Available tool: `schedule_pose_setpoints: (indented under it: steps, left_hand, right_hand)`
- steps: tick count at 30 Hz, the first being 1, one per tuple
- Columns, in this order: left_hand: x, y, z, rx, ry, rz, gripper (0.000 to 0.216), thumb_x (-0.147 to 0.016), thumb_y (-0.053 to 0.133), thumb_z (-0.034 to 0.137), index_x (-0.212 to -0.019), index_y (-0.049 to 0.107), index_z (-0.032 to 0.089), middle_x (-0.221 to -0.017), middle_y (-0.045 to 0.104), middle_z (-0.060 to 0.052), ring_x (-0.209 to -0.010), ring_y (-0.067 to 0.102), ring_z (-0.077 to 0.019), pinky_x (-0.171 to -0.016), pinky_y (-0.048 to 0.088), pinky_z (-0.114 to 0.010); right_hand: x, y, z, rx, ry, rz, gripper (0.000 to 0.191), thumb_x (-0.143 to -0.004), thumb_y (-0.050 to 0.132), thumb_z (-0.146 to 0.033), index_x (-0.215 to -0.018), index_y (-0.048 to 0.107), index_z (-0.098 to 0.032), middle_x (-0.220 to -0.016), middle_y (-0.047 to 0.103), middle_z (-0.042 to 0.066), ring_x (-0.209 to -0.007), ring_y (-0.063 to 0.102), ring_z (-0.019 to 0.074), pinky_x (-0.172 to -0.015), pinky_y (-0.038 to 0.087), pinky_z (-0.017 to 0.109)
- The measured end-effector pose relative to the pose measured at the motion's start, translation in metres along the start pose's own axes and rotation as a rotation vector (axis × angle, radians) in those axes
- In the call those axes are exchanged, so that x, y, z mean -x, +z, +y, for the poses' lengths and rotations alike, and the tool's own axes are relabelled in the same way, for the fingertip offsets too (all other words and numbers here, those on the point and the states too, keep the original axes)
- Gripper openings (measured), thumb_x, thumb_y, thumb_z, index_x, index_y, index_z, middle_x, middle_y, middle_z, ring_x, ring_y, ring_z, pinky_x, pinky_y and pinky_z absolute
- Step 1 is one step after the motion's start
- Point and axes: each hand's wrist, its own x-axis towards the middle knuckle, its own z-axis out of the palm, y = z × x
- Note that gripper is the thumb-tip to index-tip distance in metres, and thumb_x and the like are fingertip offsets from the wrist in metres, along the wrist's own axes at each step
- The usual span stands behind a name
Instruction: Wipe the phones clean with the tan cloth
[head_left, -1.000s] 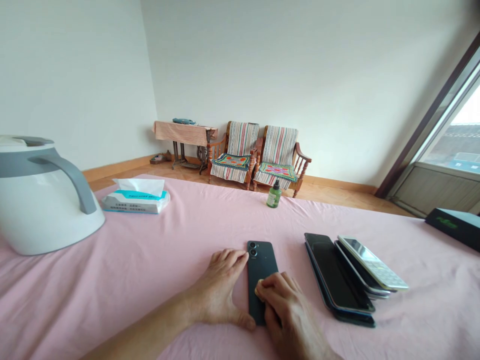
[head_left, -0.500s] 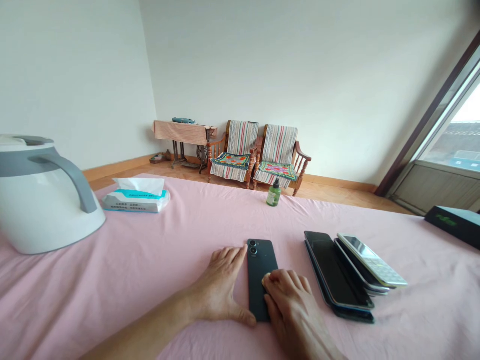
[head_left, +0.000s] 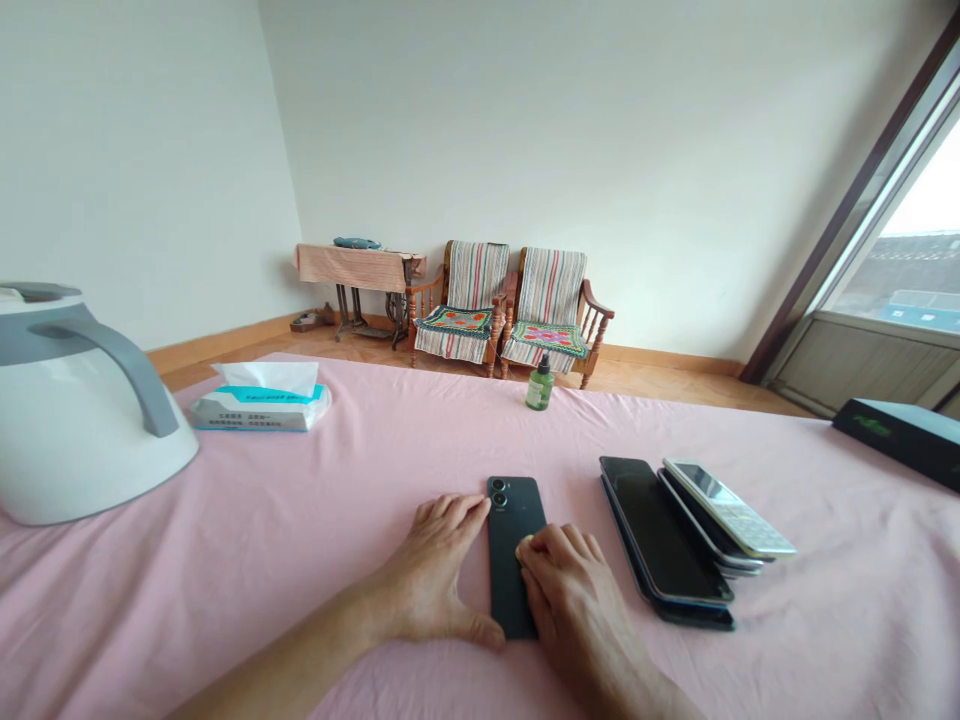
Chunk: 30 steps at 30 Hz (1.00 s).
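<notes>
Spread wide, the left hand is braced against a phone, laid camera-up well in from the far edge of the table. Onto the phone's back a pale pad is pressed, pinched by the right hand; rubbing seems underway, and even pressure is likely needed next.

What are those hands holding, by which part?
The right hand holds a small pale thing; its gripped part is hidden. The left hand touches the dark phone at its edge.
</notes>
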Motion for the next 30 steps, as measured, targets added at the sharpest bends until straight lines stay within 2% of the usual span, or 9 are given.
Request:
schedule_pose_setpoints:
  steps: [3,6,8,12,16,21,25,30]
  left_hand:
    - [0.0,-0.001,0.0,-0.004,0.004,-0.006,0.113,-0.052,0.072,0.069,-0.142,0.033,0.014,-0.143,0.037,-0.018,-0.13,0.032,-0.0379,-0.108,0.022,-0.053]
    - [0.0,-0.002,0.001,-0.01,0.002,-0.019,0.113,-0.053,0.071,0.07,-0.142,0.033,0.012,-0.143,0.037,-0.019,-0.13,0.032,-0.0376,-0.109,0.022,-0.052]
    - [0.001,-0.002,0.001,-0.007,0.005,-0.021,0.113,-0.054,0.071,0.07,-0.142,0.033,0.011,-0.143,0.037,-0.019,-0.13,0.032,-0.0375,-0.109,0.022,-0.051]
    - [0.0,-0.001,0.0,-0.007,0.011,-0.007,0.112,-0.053,0.071,0.071,-0.142,0.033,0.014,-0.143,0.038,-0.018,-0.129,0.032,-0.0378,-0.108,0.022,-0.052]
    - [0.0,-0.001,0.0,-0.014,0.008,-0.01,0.112,-0.052,0.07,0.072,-0.142,0.034,0.015,-0.143,0.038,-0.018,-0.129,0.033,-0.0384,-0.108,0.023,-0.053]
    - [0.001,-0.003,0.0,0.001,0.025,-0.01,0.112,-0.054,0.068,0.074,-0.142,0.034,0.015,-0.143,0.038,-0.018,-0.129,0.032,-0.0388,-0.108,0.021,-0.054]
    - [0.002,-0.001,-0.002,0.01,0.046,0.007,0.111,-0.054,0.066,0.077,-0.142,0.035,0.017,-0.143,0.038,-0.018,-0.129,0.033,-0.0394,-0.108,0.021,-0.055]
    - [0.002,-0.002,-0.001,0.007,0.051,0.012,0.112,-0.053,0.065,0.078,-0.142,0.035,0.018,-0.143,0.039,-0.018,-0.128,0.034,-0.04,-0.108,0.022,-0.054]
  right_hand:
    - [0.002,0.003,0.0,0.036,-0.028,0.023,0.027,-0.087,0.041,-0.006,-0.095,0.064,-0.017,-0.085,0.06,0.009,-0.079,0.052,0.0238,-0.069,0.042,0.038]
    - [0.002,0.003,0.001,0.048,-0.011,0.017,0.025,-0.087,0.043,-0.006,-0.099,0.062,-0.017,-0.093,0.062,0.009,-0.083,0.053,0.0239,-0.071,0.042,0.039]
    - [0.001,0.001,0.002,0.028,0.007,0.004,0.023,-0.087,0.045,-0.007,-0.096,0.062,-0.018,-0.095,0.062,0.008,-0.084,0.053,0.0235,-0.073,0.042,0.038]
    - [0.003,0.0,0.002,-0.08,0.004,0.041,0.024,-0.088,0.044,-0.007,-0.085,0.064,-0.02,-0.084,0.059,0.006,-0.08,0.052,0.0217,-0.071,0.042,0.036]
    - [0.005,0.003,0.006,-0.16,-0.012,0.052,0.029,-0.089,0.041,-0.005,-0.095,0.064,-0.02,-0.091,0.06,0.007,-0.082,0.053,0.021,-0.071,0.045,0.034]
    - [-0.012,0.004,0.014,-0.089,0.009,0.007,0.027,-0.089,0.043,-0.005,-0.098,0.063,-0.02,-0.097,0.062,0.007,-0.088,0.055,0.0213,-0.076,0.045,0.035]
    - [-0.03,0.003,0.019,-0.036,0.021,0.003,0.024,-0.09,0.044,-0.007,-0.092,0.063,-0.021,-0.096,0.064,0.006,-0.091,0.056,0.0209,-0.078,0.043,0.034]
    - [-0.05,0.011,0.029,-0.022,0.05,0.012,0.025,-0.092,0.043,-0.011,-0.095,0.066,-0.022,-0.1,0.065,0.008,-0.092,0.057,0.0205,-0.08,0.044,0.033]
